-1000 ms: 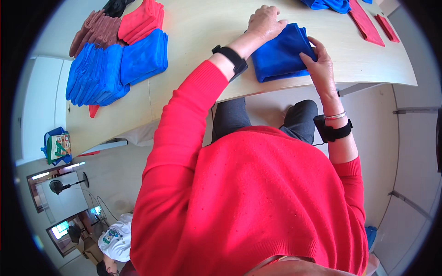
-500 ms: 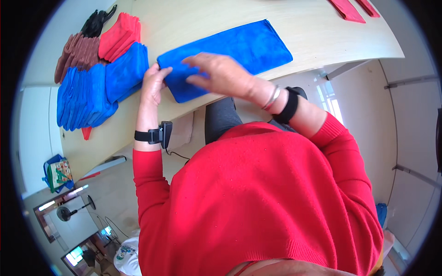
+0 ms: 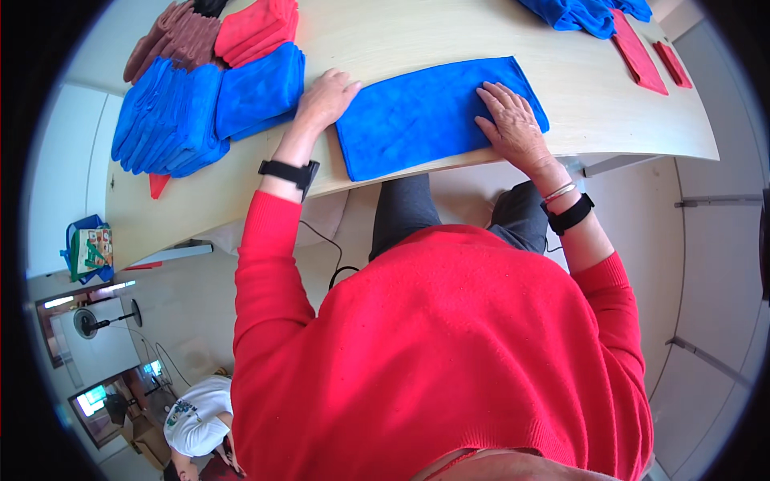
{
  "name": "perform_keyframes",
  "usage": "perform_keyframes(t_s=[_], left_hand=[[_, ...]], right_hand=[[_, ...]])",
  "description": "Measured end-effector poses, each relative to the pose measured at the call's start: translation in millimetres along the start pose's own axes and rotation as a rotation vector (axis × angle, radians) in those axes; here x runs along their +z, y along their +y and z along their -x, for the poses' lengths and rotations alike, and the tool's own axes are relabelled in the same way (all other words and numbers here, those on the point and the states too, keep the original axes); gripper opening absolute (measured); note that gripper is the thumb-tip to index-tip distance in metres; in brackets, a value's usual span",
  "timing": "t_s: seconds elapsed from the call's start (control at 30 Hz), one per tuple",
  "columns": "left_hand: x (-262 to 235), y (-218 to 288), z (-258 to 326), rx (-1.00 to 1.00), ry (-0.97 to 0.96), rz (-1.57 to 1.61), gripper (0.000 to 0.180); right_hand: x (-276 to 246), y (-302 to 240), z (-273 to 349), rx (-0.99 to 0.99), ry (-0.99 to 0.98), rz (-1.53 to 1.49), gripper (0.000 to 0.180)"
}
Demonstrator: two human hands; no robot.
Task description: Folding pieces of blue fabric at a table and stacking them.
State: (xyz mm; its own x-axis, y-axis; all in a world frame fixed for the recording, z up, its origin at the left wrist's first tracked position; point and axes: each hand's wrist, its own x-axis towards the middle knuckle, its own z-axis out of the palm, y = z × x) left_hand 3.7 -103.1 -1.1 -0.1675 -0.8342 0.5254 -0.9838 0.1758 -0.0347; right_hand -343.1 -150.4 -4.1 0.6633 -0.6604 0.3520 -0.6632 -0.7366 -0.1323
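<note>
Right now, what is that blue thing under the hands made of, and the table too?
The blue cloth looks like soft, matte fabric, maybe microfibre: it lies limp and flat with a faintly fuzzy surface. The table looks like pale wood or a wood-look laminate: smooth, with fine grain lines; which one I cannot tell.

Cloth on pale wood

I see a blue cloth [image 3: 433, 112] that looks soft, matt and finely napped, like microfibre, under my bare hands, left [image 3: 325, 98] and right [image 3: 513, 124]. The desk [image 3: 449, 32] is light wood-look laminate, smooth with a faint sheen. The stacked blue [image 3: 200, 108], red [image 3: 257, 28] and brown cloths [image 3: 172, 40] look matt and fuzzy. My sweater [image 3: 449, 361] is a fine red knit; both wristbands [image 3: 287, 171] seem matt black rubber or plastic.
</note>
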Motion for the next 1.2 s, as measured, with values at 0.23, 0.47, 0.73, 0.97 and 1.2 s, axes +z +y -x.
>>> perform_keyframes(t_s=[0.23,0.47,0.73,0.97,1.2], left_hand=[[-24.1,-4.7,25.3,-0.628,-0.298,0.543,0.024],[-39.8,15.7,22.5,-0.553,-0.306,0.445,0.018],[-40.4,37.3,18.4,-0.336,-0.158,0.215,0.023],[-22.7,10.1,22.7,-0.618,-0.294,0.747,0.023],[-41.5,33.3,20.1,-0.437,-0.239,0.398,0.022]], right_hand=[[-4.7,21.4,-4.7,-0.119,0.034,-0.136,0.042],[-25.5,54.2,-28.0,0.035,-0.121,-0.354,0.033],[4.5,73.3,-75.0,-0.130,0.054,0.005,0.035],[18.1,82.9,-99.7,-0.159,-0.108,-0.001,0.037],[-5.9,78.6,-96.8,-0.148,-0.234,-0.045,0.028]])
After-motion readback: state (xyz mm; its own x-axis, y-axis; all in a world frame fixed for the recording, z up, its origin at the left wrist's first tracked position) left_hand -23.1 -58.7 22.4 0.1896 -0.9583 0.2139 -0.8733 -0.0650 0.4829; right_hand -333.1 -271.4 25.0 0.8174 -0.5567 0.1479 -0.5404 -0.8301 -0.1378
